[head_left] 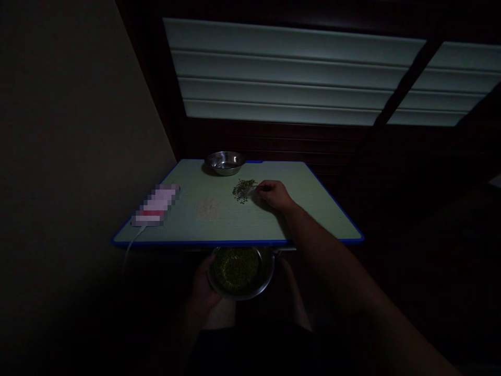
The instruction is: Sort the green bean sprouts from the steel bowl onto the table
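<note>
My left hand point(203, 286) grips the left rim of a metal bowl point(265, 282), held just below the table's front edge over my lap. Inside it lies a mass of small green beans point(237, 267), like mung beans. My right hand point(274, 194) is closed above the table, the fingers pinching a small pale flat piece point(251, 192); its exact kind is too dim to tell. That piece touches the right side of a loose patch of beans point(240, 189) spread on the tabletop.
The pale table point(313, 222) has a blue edge. A second metal bowl point(226, 163) stands at its back left. At the left lies a phone point(156, 204), blurred out, with a white cable point(131, 245). A faint light scatter point(208, 209) lies mid-table. A wall and slatted panels surround it.
</note>
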The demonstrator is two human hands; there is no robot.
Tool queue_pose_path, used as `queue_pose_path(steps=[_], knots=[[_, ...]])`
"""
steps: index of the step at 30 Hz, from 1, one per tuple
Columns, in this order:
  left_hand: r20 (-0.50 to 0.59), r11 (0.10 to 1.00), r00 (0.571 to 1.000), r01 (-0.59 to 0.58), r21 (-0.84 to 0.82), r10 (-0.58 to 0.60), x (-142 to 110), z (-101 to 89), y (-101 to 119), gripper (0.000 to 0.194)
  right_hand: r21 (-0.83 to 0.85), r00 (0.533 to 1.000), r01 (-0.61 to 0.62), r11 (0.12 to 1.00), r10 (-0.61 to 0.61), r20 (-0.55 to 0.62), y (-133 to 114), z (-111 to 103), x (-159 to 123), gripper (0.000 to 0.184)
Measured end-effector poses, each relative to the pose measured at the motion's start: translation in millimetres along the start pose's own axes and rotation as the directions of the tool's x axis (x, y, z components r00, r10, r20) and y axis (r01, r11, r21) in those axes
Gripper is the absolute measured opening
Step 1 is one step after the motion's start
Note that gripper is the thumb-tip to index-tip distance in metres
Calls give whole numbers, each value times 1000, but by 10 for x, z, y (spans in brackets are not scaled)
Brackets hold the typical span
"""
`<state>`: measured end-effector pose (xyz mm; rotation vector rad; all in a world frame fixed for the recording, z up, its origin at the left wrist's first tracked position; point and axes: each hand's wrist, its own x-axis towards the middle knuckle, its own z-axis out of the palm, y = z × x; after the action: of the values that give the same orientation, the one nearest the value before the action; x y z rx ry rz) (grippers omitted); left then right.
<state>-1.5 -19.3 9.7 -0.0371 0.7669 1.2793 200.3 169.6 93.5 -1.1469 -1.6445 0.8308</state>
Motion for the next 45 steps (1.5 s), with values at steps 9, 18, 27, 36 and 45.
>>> queue_pose_path(steps=[9, 18, 27, 36, 45], knots=[[39, 1000, 999, 7, -2, -7, 23, -47, 0, 20, -66, 999, -15, 998, 12, -39, -28, -8, -17, 13], [100, 1000, 995, 24, -16, -22, 45, -92, 4, 20, -48, 999, -14, 999, 12, -40, -5, -19, -11, 15], [69, 1000, 998, -8, -17, 9, 35, -77, -3, 20, -65, 997, -48, 997, 43, -62, -44, -44, -18, 13], [33, 1000, 999, 3, -19, -2, 52, -106, 0, 20, -114, 997, -55, 992, 47, -69, -35, -58, -18, 13], [101, 999, 995, 19, -37, -16, 55, -133, 3, 21, -128, 996, -68, 989, 59, -74, -66, -67, -31, 11]])
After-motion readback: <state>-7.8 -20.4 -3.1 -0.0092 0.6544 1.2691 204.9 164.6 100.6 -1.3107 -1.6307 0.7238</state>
